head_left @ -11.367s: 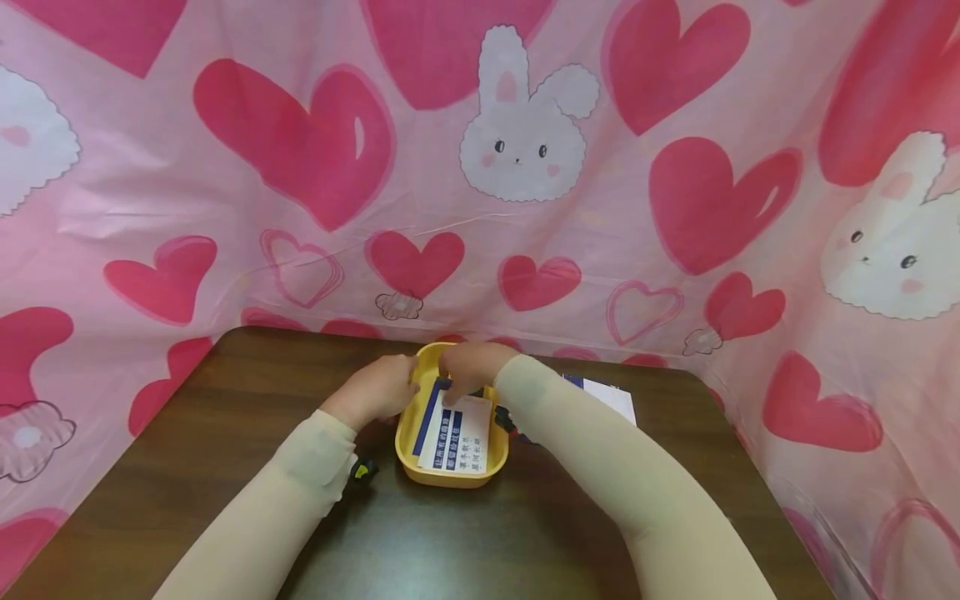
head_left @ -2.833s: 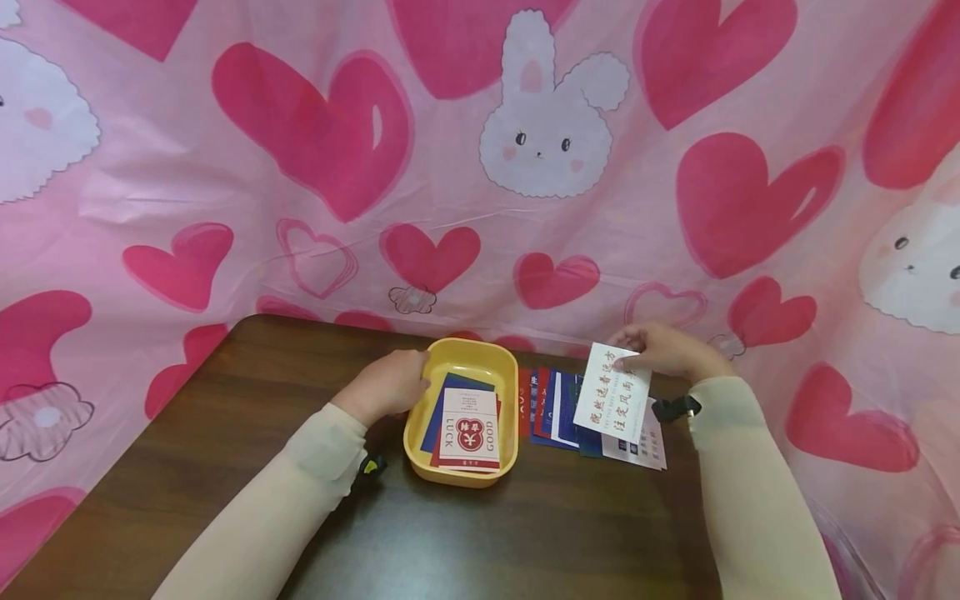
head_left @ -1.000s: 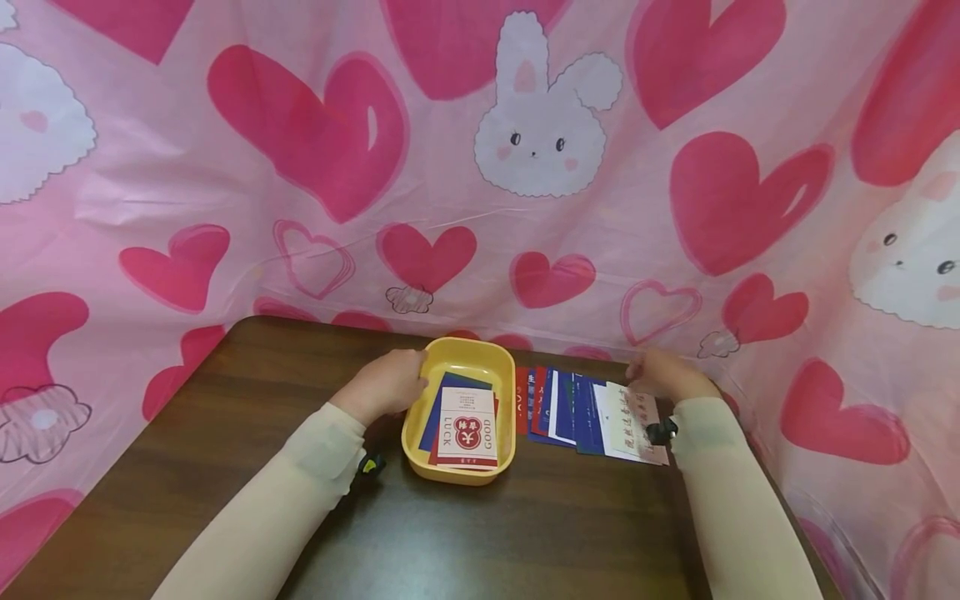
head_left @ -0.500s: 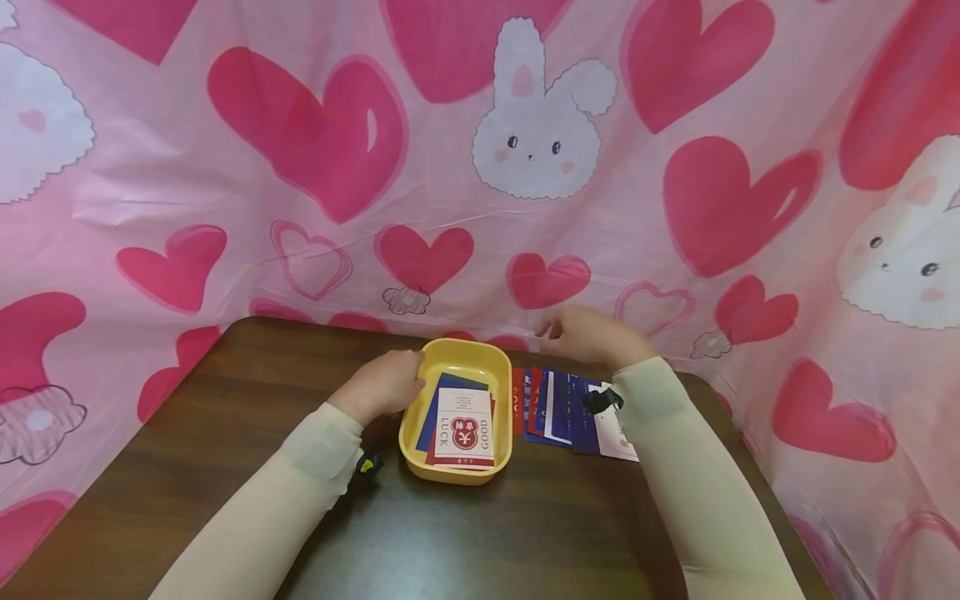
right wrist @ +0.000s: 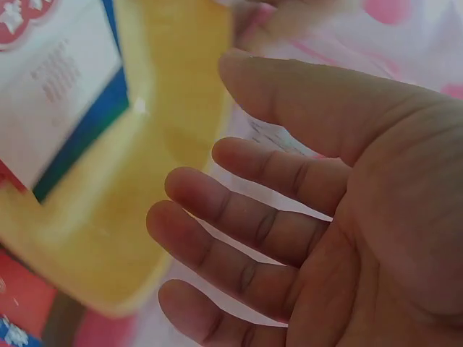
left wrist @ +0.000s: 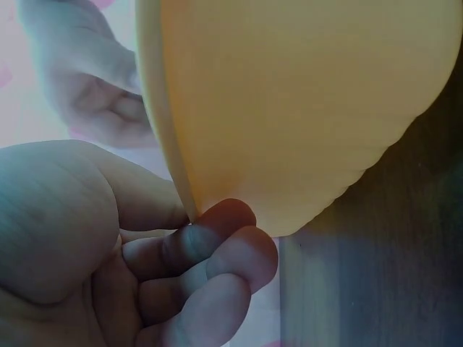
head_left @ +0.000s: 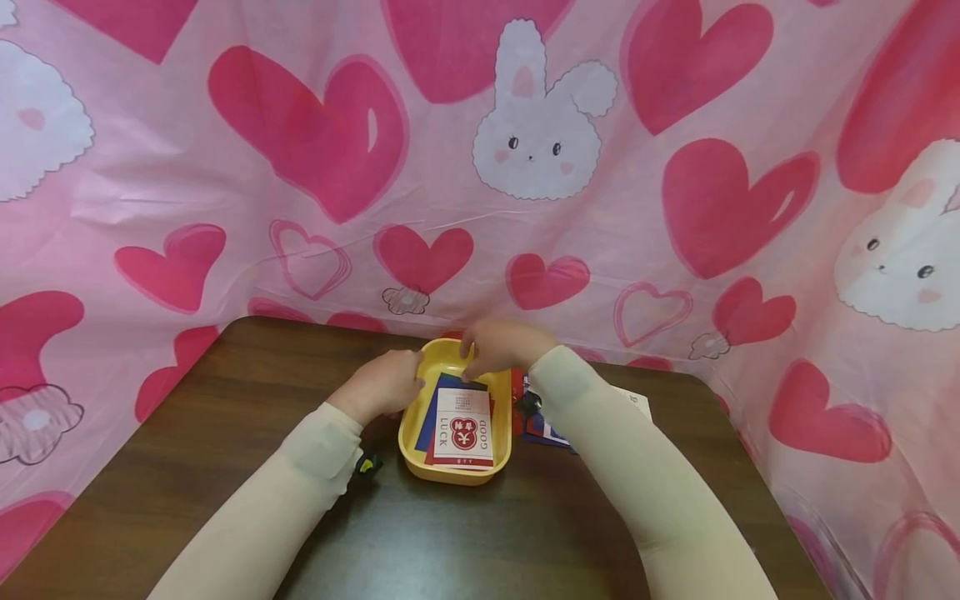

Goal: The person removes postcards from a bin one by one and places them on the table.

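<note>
A yellow plastic tray stands on the table, with several cards inside. The top card is white and red and reads "GOOD LUCK"; blue and red cards stick out beneath it. My left hand pinches the tray's left rim between thumb and fingers; the left wrist view shows curled fingertips against the outer wall. Over the tray's far right corner is my right hand, holding nothing. In the right wrist view its fingers are spread and relaxed, near the tray and its cards.
Right of the tray, an overlapping row of cards lies on the dark wooden table, mostly hidden under my right forearm. A white card shows beyond that sleeve. A pink heart-and-rabbit curtain hangs behind the table.
My right hand put a white card onto the right end of the row, let go and moved left to the tray. The left hand stays on the tray's rim.
</note>
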The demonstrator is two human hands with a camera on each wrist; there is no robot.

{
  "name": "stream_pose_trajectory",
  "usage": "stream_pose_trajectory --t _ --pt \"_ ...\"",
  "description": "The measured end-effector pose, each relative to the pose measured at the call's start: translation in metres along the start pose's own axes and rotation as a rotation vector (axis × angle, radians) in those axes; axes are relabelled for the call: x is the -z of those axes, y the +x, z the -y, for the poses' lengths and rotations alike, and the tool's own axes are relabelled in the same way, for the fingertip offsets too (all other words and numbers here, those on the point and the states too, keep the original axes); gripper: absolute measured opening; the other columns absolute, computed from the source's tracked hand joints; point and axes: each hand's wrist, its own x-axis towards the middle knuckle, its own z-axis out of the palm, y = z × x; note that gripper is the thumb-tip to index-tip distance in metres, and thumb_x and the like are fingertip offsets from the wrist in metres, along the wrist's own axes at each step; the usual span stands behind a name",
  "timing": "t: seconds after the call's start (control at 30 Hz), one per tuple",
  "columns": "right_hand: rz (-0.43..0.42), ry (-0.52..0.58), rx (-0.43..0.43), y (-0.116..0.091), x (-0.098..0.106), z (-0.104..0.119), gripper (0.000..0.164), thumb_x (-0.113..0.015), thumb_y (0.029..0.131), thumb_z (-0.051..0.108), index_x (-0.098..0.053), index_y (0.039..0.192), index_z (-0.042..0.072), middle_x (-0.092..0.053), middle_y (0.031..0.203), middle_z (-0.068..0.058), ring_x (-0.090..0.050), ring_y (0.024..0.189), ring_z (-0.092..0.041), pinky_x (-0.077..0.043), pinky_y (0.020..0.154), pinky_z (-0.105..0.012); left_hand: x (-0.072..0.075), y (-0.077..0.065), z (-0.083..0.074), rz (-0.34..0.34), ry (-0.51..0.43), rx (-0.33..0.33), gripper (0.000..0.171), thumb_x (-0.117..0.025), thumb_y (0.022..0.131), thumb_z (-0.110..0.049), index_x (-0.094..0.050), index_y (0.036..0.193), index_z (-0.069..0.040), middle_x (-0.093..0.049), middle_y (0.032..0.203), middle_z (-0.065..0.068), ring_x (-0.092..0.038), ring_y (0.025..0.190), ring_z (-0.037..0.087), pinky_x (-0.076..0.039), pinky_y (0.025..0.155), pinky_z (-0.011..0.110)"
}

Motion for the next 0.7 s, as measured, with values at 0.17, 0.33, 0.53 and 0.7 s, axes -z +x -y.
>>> stream_pose_trajectory --t 0.17,0.33,0.53,0.7 --pt "0.085 -0.093 0.013 0.019 -0.020 0.016 0.054 -0.092 0.082 0.040 -0.078 0.125 0.013 -0.076 0.105 0.003 -0.067 0.089 -0.018 -0.061 0.085 -0.035 0.000 -0.001 0.000 0.007 -0.008 0.000 0.063 -0.068 0.103 -0.023 -0.048 0.159 -0.001 -0.067 0.088 0.014 -0.069 0.055 0.024 -0.059 0.049 0.032" --pt "0.140 -0.059 0.006 0.027 -0.034 0.025 0.057 -0.097 0.077 0.038 -0.075 0.124 0.016 -0.075 0.101 0.005 -0.068 0.093 -0.016 -0.062 0.090 -0.037 -0.001 0.000 0.001 -0.007 0.007 -0.022 0.060 -0.068 0.104 -0.022 -0.050 0.156 0.000 -0.067 0.086 0.013 -0.068 0.053 0.022 -0.059 0.048 0.032" --pt "0.137 -0.108 0.036 0.026 -0.040 0.033 0.064 -0.099 0.072 0.038 -0.073 0.128 0.022 -0.074 0.107 0.010 -0.064 0.105 -0.012 -0.055 0.105 -0.036 0.001 -0.001 0.000 -0.011 -0.009 -0.040 0.053 -0.068 0.103 -0.020 -0.055 0.150 0.000 -0.067 0.083 0.013 -0.067 0.052 0.023 -0.058 0.046 0.032" --pt "0.082 -0.080 -0.061 0.021 -0.044 0.040 0.058 -0.100 0.069 0.037 -0.074 0.119 0.024 -0.072 0.098 0.009 -0.066 0.096 -0.014 -0.062 0.092 -0.039 0.002 -0.003 0.000 -0.007 -0.022 -0.042 0.051 -0.068 0.103 -0.021 -0.056 0.148 0.000 -0.067 0.083 0.013 -0.067 0.053 0.023 -0.058 0.047 0.032"
